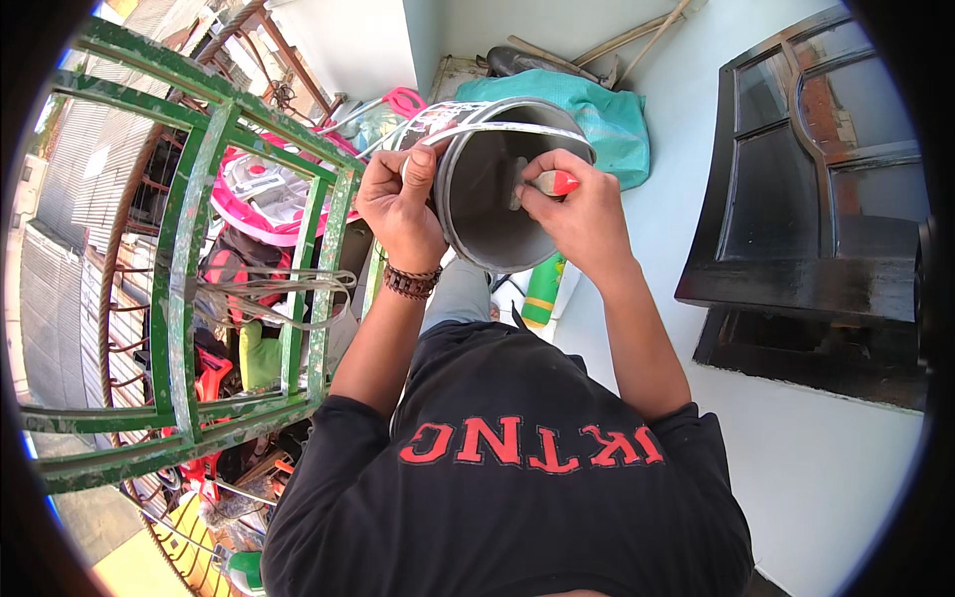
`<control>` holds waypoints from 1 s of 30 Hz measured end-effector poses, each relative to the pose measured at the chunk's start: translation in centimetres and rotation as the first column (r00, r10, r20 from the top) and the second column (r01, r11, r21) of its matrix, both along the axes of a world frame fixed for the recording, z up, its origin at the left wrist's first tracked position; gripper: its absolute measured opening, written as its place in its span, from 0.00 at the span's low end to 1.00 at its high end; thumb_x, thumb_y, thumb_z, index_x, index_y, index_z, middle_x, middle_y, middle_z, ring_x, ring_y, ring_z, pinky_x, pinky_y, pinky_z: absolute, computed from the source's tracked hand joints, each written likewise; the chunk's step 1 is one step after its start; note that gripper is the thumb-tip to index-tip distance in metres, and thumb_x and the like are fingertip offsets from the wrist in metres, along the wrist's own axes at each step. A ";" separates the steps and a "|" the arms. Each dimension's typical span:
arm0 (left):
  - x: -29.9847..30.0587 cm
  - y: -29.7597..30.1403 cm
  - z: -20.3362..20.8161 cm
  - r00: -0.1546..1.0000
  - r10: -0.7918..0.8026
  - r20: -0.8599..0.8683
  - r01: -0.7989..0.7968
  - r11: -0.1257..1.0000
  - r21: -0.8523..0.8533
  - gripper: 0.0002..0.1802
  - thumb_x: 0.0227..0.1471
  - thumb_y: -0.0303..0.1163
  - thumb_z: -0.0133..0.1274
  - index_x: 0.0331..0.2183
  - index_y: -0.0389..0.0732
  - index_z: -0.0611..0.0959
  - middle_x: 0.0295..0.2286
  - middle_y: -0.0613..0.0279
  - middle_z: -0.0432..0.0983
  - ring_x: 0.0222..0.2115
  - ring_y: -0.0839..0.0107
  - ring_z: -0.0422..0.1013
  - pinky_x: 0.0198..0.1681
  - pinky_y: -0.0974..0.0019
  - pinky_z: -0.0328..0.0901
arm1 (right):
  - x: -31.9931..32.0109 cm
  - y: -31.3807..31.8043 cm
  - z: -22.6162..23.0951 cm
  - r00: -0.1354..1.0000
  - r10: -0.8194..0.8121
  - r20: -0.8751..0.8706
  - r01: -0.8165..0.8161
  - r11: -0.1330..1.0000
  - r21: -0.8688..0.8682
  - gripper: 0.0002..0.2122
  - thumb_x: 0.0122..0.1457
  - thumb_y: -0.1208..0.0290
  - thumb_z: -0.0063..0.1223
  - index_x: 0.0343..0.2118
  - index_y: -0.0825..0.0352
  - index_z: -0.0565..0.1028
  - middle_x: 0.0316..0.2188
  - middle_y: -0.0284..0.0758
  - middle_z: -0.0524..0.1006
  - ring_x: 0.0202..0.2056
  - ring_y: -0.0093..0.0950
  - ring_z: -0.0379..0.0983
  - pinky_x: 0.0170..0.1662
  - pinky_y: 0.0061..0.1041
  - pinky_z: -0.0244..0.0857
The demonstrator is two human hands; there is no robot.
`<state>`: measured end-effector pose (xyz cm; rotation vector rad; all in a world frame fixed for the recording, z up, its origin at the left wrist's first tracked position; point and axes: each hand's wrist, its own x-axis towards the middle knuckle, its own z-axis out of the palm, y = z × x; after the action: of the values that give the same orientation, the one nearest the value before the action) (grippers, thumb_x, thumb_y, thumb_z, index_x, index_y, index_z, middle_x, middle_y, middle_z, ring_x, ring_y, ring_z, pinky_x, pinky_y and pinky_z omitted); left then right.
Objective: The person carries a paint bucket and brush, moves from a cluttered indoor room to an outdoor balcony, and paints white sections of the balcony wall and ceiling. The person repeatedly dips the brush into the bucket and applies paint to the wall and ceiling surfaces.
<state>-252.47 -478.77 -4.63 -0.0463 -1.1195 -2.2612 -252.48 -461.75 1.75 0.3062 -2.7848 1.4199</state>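
Nearest is the wearer's black shirt (557, 517) with red lettering, below the bucket (477, 214). Above the shirt, the dark grey bucket is tipped so that its mouth faces the wearer, a pale handle (497, 127) arching across its upper rim. The left hand (403, 194) is curled closed at the bucket's left edge, thumb up; whether its fingers grip the rim or the handle, I cannot tell. A brown bracelet (411, 282) circles that wrist. The right hand (577, 204), in front of the bucket's mouth, pinches a red-ended brush (559, 183) between thumb and fingers, its tip toward the bucket's inside. Left of the bucket stands a paint-flecked green metal frame (183, 289). Beyond the bucket's lower edge is a green cylinder (543, 289); a teal sack (622, 139) lies behind the bucket. To its right is a black paned frame (786, 284). Farthest, well left of the bucket, are corrugated roofs (55, 298).
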 end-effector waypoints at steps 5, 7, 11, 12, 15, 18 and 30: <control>-8.5 0.9 -0.8 0.999 0.039 0.001 -0.038 0.998 -0.053 0.15 0.58 0.35 0.53 0.25 0.38 0.72 0.34 0.38 0.79 0.31 0.72 0.74 0.38 0.72 0.68 | -9.9 -1.1 -3.5 0.986 -0.122 -0.113 0.140 0.975 0.173 0.10 0.46 0.72 0.62 0.31 0.70 0.78 0.21 0.44 0.79 0.24 0.38 0.78 0.33 0.30 0.71; -11.8 1.0 -1.4 1.000 0.020 -0.009 -0.021 0.999 -0.029 0.15 0.58 0.36 0.53 0.25 0.37 0.72 0.34 0.38 0.79 0.32 0.72 0.75 0.38 0.71 0.68 | -14.1 -1.4 -4.9 0.985 -0.126 -0.117 0.150 0.963 0.222 0.10 0.45 0.72 0.62 0.31 0.69 0.79 0.24 0.47 0.79 0.28 0.42 0.78 0.36 0.33 0.72; -17.9 0.7 -1.9 0.999 0.046 0.006 -0.046 0.999 0.012 0.15 0.59 0.36 0.53 0.25 0.37 0.71 0.35 0.36 0.78 0.33 0.69 0.76 0.39 0.68 0.69 | -22.0 -1.6 -6.6 0.994 -0.074 -0.085 0.097 0.947 0.307 0.11 0.46 0.70 0.63 0.31 0.69 0.79 0.24 0.47 0.79 0.29 0.42 0.78 0.36 0.33 0.72; -19.6 0.8 -1.8 0.999 0.044 -0.022 -0.042 0.997 0.068 0.14 0.58 0.35 0.53 0.25 0.37 0.72 0.34 0.37 0.78 0.33 0.68 0.76 0.39 0.67 0.70 | -23.8 -1.5 -6.8 0.997 -0.056 -0.062 0.073 0.948 0.311 0.11 0.46 0.69 0.63 0.31 0.70 0.79 0.24 0.47 0.79 0.29 0.43 0.78 0.36 0.33 0.72; -23.4 0.6 -1.3 0.998 0.041 -0.052 -0.035 0.994 0.101 0.14 0.56 0.31 0.57 0.25 0.35 0.72 0.34 0.42 0.79 0.41 0.60 0.76 0.45 0.65 0.68 | -27.8 -2.0 -5.7 0.999 -0.048 0.017 0.039 0.936 0.350 0.12 0.46 0.67 0.65 0.31 0.70 0.79 0.24 0.47 0.79 0.29 0.43 0.78 0.35 0.33 0.72; -27.0 1.1 -1.2 0.993 0.104 -0.046 -0.104 0.995 0.012 0.13 0.55 0.30 0.57 0.25 0.35 0.72 0.33 0.42 0.80 0.40 0.62 0.76 0.46 0.66 0.68 | -31.5 -1.3 -5.4 0.998 -0.015 -0.056 0.033 0.940 0.339 0.13 0.46 0.66 0.66 0.29 0.70 0.79 0.23 0.47 0.79 0.27 0.43 0.78 0.33 0.35 0.71; -35.2 1.4 -6.0 0.952 0.185 0.243 -0.210 0.974 0.082 0.13 0.53 0.31 0.61 0.24 0.37 0.75 0.24 0.67 0.76 0.22 0.86 0.61 0.26 0.80 0.59 | -38.9 0.3 -5.2 0.987 -0.007 0.160 -0.058 0.916 0.397 0.11 0.46 0.68 0.63 0.28 0.71 0.78 0.20 0.42 0.78 0.23 0.34 0.76 0.31 0.29 0.69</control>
<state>-287.69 -477.37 -10.61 0.3698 -1.0654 -2.1802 -291.38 -461.46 -3.43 0.2376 -3.2026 0.8947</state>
